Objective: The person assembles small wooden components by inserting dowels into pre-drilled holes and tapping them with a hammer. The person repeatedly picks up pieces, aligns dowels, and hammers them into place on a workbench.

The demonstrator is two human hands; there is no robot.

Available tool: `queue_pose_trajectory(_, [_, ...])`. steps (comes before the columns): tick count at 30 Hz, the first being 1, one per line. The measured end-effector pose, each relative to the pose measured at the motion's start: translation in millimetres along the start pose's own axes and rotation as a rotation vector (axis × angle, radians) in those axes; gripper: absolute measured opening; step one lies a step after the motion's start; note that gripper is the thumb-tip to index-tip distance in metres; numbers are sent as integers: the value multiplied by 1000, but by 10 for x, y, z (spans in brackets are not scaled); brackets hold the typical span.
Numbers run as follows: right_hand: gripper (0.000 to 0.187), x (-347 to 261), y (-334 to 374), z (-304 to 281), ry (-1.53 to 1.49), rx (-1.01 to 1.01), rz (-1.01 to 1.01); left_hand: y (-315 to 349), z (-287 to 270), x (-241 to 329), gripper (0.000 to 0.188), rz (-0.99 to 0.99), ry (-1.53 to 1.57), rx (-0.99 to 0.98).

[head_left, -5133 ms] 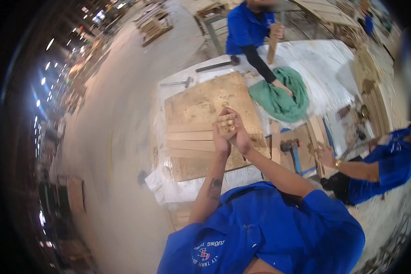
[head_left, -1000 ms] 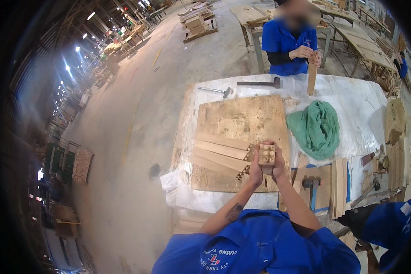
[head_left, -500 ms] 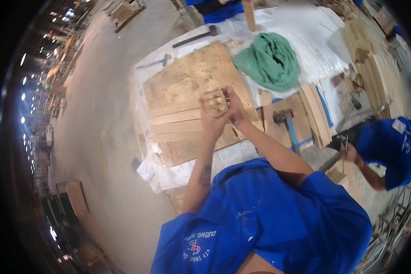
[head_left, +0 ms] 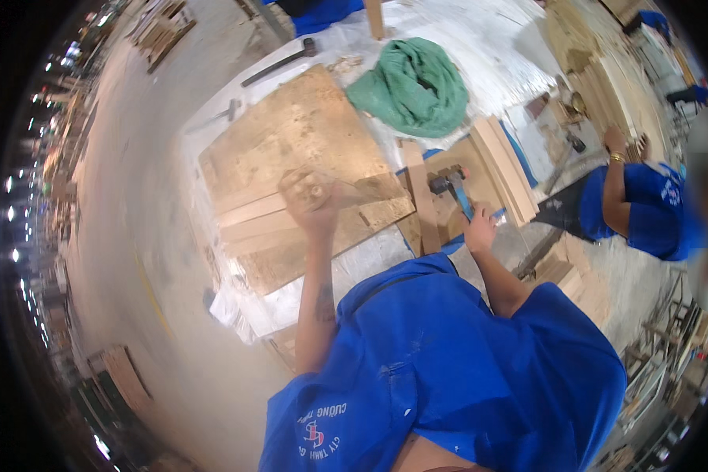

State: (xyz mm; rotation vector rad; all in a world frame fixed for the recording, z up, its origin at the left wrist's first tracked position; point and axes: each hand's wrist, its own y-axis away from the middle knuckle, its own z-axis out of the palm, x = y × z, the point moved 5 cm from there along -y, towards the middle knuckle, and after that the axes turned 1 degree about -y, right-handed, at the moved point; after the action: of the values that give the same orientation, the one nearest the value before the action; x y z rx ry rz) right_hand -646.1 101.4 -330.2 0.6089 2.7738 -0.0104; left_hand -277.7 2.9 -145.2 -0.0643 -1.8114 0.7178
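Observation:
My left hand (head_left: 313, 216) is closed round a small cluster of pale wooden pieces (head_left: 316, 191) with rounded ends, above the worn wooden board (head_left: 291, 118); blur and my fingers hide their exact kind. To the right, my right hand (head_left: 481, 230) has its fingers round the blue handle of a hammer (head_left: 459, 197). The hammer's dark head with an orange-red face lies over a brown panel beside wooden strips. Several flat wooden slats (head_left: 252, 211) lie side by side on the board under my left hand.
A crumpled green cloth (head_left: 421, 86) lies on the plastic-covered table (head_left: 495, 47). A black-headed hammer (head_left: 279, 63) and a blurred metal tool (head_left: 220, 114) rest along its far left. Long wooden strips (head_left: 507, 169) lie at right, near a co-worker in blue (head_left: 637, 200).
My hands have separated: the right has left the wooden pieces and taken hold of the hammer handle. My left still holds the pieces. The view has shifted; the co-worker now reaches toward stacked wood.

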Motion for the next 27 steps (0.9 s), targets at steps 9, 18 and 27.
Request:
queue_pose_trajectory(9, [35,-373,-122,-221,-373,10,-72,-56,-2,214,69,-38,-65,58])
queue_pose_trajectory(18, [30,-2103,-438,-2869,-1177,-87,-530,-134,71,220,66,2,-133,86])
queue_pose_trajectory(27, [30,-2236,164,-2578,-612,-332,-598,-187,126,263,69,-68,-55,56])
